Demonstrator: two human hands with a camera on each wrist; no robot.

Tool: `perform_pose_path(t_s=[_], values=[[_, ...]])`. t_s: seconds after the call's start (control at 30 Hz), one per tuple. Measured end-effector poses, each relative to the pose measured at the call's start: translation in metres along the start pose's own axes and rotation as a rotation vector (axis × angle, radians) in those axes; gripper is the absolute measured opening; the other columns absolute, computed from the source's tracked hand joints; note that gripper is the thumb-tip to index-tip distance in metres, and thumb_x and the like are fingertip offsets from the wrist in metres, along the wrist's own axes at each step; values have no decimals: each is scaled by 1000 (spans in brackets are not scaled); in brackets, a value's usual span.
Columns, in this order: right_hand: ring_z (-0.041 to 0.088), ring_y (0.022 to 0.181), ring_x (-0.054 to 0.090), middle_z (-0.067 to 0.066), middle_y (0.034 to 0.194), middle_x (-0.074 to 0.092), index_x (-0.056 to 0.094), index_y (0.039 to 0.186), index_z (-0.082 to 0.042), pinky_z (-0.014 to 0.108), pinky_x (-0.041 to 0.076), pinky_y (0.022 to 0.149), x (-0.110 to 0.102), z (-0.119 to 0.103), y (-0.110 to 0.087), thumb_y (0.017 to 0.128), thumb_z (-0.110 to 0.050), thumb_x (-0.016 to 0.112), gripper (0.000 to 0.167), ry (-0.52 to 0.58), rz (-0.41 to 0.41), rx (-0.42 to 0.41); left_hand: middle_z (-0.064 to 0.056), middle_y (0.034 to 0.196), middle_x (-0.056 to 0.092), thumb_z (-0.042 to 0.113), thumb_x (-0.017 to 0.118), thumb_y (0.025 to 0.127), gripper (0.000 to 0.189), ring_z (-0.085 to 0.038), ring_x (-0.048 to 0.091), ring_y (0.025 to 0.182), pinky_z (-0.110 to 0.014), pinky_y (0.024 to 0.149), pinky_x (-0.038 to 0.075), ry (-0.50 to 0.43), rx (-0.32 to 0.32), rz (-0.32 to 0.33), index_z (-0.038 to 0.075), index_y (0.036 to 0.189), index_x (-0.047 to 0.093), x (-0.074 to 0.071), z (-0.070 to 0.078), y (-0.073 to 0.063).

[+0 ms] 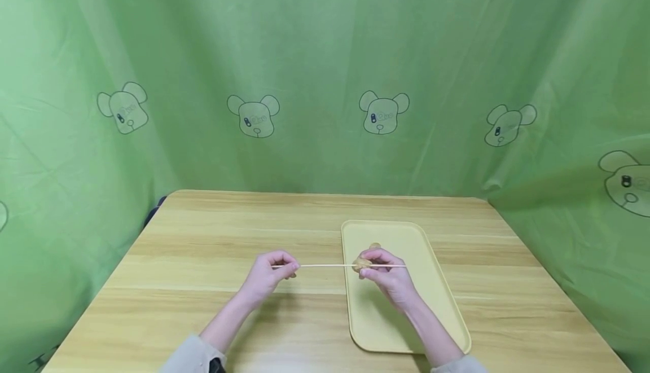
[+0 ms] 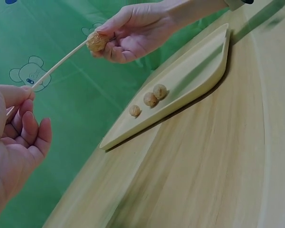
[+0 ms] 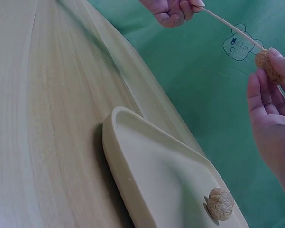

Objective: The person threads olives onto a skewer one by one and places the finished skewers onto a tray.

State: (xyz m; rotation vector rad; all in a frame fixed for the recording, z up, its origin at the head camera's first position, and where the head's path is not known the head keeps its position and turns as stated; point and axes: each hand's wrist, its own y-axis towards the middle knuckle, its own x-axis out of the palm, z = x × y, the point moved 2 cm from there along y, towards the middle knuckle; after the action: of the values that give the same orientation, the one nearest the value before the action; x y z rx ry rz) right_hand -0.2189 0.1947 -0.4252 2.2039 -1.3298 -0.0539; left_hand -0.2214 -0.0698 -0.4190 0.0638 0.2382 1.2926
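Left wrist view: our left hand (image 2: 14, 149) pinches a stick (image 2: 61, 63); our right hand (image 2: 144, 31) grips a ball (image 2: 96, 42) threaded on it; a tray (image 2: 194, 73) holds 3 more balls (image 2: 150, 99).

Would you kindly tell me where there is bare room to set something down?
The pale wooden table is bare left of the left hand and right of the yellow rectangular tray. The tray's near end is bare too, under the right forearm. Farther in, it is crowded: three wrinkled brown balls lie below the right hand.
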Motion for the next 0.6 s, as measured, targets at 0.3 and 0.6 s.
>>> perform_pose_path(t_s=[0.3,0.6], values=[[12,88,62,3,101,59,64,102,-5,23,51,76,1,0,0,79,20,53,37,-11,25,27,-1,78,62,5,61,87,16,-13,57,72,-28,70,48,-25,-3,-11,-10,89,61,4,6,2],[13,88,62,4,102,57,64,103,-5,23,51,77,2,1,1,79,20,52,37,18,10,14,-7,78,61,0,62,84,14,-11,56,70,-26,69,47,-70,-24,4,-13,89,60,10,5,5]])
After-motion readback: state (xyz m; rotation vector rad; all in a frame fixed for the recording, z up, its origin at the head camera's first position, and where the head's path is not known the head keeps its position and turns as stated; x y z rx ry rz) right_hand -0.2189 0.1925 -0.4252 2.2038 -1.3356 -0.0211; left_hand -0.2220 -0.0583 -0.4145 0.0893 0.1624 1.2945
